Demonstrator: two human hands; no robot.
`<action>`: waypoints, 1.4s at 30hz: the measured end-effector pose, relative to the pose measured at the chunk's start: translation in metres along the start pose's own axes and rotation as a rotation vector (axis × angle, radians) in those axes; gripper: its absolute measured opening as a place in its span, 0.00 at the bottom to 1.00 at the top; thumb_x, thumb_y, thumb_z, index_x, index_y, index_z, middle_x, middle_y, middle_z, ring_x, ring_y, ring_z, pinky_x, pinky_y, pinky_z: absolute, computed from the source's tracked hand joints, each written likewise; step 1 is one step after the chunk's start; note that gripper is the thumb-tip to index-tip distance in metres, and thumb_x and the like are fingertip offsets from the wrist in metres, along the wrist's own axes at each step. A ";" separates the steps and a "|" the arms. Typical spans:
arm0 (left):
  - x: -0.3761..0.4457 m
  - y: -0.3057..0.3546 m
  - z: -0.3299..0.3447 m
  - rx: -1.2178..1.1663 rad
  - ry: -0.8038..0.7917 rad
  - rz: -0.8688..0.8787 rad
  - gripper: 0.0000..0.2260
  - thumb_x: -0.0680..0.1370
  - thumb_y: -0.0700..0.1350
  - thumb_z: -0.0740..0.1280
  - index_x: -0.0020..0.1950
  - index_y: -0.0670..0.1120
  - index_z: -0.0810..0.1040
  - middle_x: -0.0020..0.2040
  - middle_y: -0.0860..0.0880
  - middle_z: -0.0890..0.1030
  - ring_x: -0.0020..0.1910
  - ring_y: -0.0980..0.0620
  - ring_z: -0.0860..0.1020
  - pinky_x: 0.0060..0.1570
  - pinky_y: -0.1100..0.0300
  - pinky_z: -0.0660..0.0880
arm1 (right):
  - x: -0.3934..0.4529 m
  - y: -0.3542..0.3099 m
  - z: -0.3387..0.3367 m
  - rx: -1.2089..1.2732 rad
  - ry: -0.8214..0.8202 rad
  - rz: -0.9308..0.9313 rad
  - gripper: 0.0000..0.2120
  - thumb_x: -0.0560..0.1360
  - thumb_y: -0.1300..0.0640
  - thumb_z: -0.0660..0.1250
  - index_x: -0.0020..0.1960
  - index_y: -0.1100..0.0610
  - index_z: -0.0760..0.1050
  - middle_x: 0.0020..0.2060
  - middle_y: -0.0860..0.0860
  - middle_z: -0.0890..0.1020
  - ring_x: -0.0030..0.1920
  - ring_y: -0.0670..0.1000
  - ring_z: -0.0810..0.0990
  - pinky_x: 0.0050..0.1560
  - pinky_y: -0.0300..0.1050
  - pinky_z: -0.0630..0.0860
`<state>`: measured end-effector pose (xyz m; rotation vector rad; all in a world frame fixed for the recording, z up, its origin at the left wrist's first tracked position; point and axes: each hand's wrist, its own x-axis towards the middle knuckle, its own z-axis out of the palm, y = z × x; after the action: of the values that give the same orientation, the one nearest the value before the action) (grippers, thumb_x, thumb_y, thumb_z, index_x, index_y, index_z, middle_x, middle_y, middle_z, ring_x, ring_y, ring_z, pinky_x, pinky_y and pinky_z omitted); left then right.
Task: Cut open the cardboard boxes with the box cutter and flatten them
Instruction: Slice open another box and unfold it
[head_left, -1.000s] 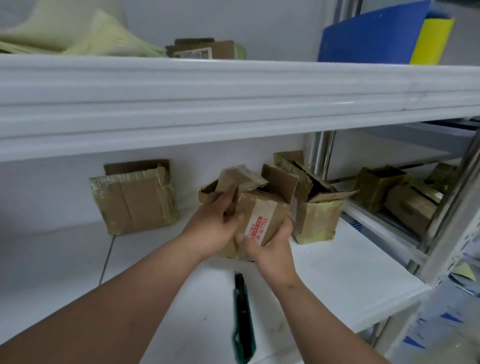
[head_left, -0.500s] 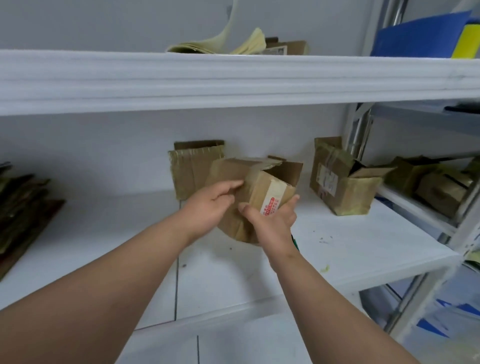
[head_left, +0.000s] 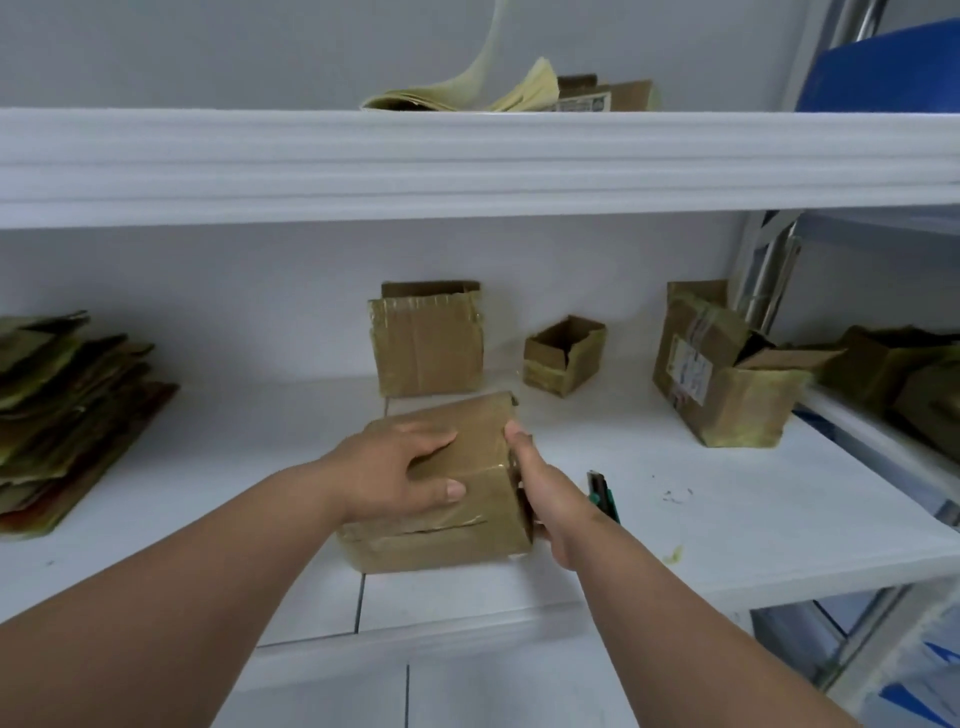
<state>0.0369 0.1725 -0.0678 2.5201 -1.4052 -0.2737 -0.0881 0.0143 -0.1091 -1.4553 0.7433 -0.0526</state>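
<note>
White shelf (head_left: 675, 525): boxes (head_left: 427, 343), cutter (head_left: 602, 493).

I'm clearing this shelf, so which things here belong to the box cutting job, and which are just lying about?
Job: box held by left hand and right hand; box cutter; taped box; small open box; labelled box; flattened stack.
Lying about: yellow papers; blue board.
</note>
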 end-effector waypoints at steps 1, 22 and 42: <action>0.006 0.000 0.007 -0.001 0.006 -0.011 0.54 0.55 0.86 0.48 0.77 0.61 0.60 0.77 0.59 0.60 0.76 0.54 0.57 0.75 0.54 0.56 | 0.003 0.000 -0.005 -0.116 0.061 0.020 0.39 0.73 0.24 0.51 0.64 0.53 0.78 0.58 0.53 0.82 0.57 0.53 0.79 0.57 0.47 0.72; 0.076 0.034 0.028 0.207 0.153 -0.254 0.41 0.65 0.80 0.41 0.72 0.67 0.65 0.72 0.57 0.72 0.69 0.50 0.71 0.62 0.54 0.71 | 0.050 0.051 -0.111 -0.821 0.179 -0.146 0.04 0.71 0.60 0.63 0.45 0.55 0.69 0.51 0.56 0.74 0.44 0.55 0.75 0.35 0.43 0.70; 0.090 0.032 0.020 0.179 0.157 -0.281 0.44 0.61 0.81 0.40 0.70 0.66 0.69 0.68 0.56 0.76 0.65 0.50 0.74 0.53 0.57 0.72 | 0.041 0.033 -0.094 -0.443 0.232 -0.661 0.12 0.83 0.53 0.57 0.62 0.46 0.75 0.39 0.44 0.76 0.40 0.48 0.75 0.41 0.45 0.74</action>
<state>0.0518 0.0773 -0.0810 2.8144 -1.0592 0.0037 -0.1145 -0.0817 -0.1508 -2.0978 0.4401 -0.6030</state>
